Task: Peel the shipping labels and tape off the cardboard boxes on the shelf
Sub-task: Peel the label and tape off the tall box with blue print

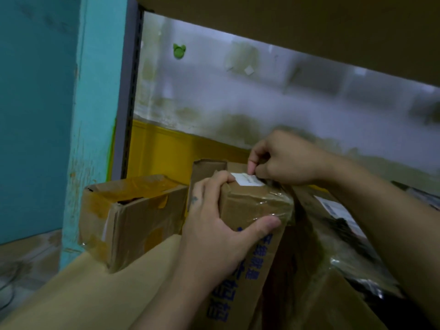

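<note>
Stained white wall (pixel 262 96) with a yellow lower band behind, teal pillar (pixel 95 115) at left, tan shelf board (pixel 95 287) below and another board overhead. Four cardboard boxes in view. The blue-printed box (pixel 247 234) is at centre, tilted, with its long axis running from bottom of frame up and away; its small end face points up toward the wall. Left hand (pixel 214 225) grips that upper end: fingers curled over the top-left edge, thumb pressed flat on the front face. One white label (pixel 247 180) sits on the top end face; right hand (pixel 288 158) pinches its far edge between thumb and forefinger, other fingers curled in. Clear tape (pixel 273 206) is wrapped round the box's top end, wrinkled and shiny. Brown-taped box (pixel 133 220) lies just left, long axis left-right and pointing slightly away. An open-flap box (pixel 207 167) stands behind, partly hidden. The right box (pixel 309 203), under the right forearm, carries a second shipping label (pixel 338 210), print blurred. One green sticker (pixel 179 51) is on the wall.
</note>
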### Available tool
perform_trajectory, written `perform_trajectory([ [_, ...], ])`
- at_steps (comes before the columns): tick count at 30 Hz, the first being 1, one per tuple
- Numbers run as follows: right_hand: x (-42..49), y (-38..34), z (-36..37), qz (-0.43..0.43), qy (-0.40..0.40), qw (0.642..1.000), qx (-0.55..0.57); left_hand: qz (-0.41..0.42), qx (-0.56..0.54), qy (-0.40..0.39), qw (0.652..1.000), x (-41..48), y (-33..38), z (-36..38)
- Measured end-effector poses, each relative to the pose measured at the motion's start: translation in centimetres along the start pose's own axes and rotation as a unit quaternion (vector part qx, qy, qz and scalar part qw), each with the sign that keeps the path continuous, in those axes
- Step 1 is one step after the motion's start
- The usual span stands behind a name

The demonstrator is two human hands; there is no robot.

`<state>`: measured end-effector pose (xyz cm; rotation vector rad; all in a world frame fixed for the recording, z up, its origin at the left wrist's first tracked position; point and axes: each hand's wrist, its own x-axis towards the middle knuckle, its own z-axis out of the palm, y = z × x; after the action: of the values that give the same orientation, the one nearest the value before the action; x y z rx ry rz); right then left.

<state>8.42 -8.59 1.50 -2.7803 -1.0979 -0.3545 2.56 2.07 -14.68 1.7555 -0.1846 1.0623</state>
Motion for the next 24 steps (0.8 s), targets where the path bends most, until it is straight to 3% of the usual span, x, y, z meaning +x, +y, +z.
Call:
perform_trajectory([
  [7,-0.4,0.8,0.5,0.009,0.014,0.999,0.046,-0.008,0.003,-0.005,1.000,0.6,-0.2,0.2],
  [24,-0.2,-0.2,1.4,0.037,0.057,0.996,-0.058,-0.015,-0.009,-0.001,1.000,0.8,-0.3,0.5],
])
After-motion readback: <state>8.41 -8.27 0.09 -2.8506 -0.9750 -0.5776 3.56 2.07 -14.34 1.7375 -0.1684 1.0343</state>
